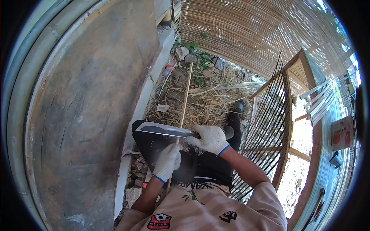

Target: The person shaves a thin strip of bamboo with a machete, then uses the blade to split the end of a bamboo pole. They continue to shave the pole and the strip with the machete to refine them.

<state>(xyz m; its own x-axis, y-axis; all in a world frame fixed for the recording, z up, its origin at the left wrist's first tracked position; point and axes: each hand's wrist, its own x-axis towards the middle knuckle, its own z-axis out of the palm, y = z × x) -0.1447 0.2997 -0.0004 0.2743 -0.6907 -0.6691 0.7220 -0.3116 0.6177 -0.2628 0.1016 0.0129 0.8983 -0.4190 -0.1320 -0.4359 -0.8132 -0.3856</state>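
Note:
A long thin bamboo strip (186, 92) runs from the rubble at the top down between the person's legs to the shirt. My left hand (167, 160), in a white glove with a blue cuff, is wrapped round the strip near its lower part. My right hand (211, 139), gloved the same way, grips the handle end of a large knife (163, 130). The wide blade points left and lies across the strip, just above my left hand. Most of the knife's handle is hidden by the right glove.
Dry shavings (204, 107) and stones cover the ground ahead. A board wall (92, 107) stands at the left. At the right is a slatted wooden frame (266, 115), with a cardboard box (342, 133) beyond it. A bamboo screen (250, 30) spans the top.

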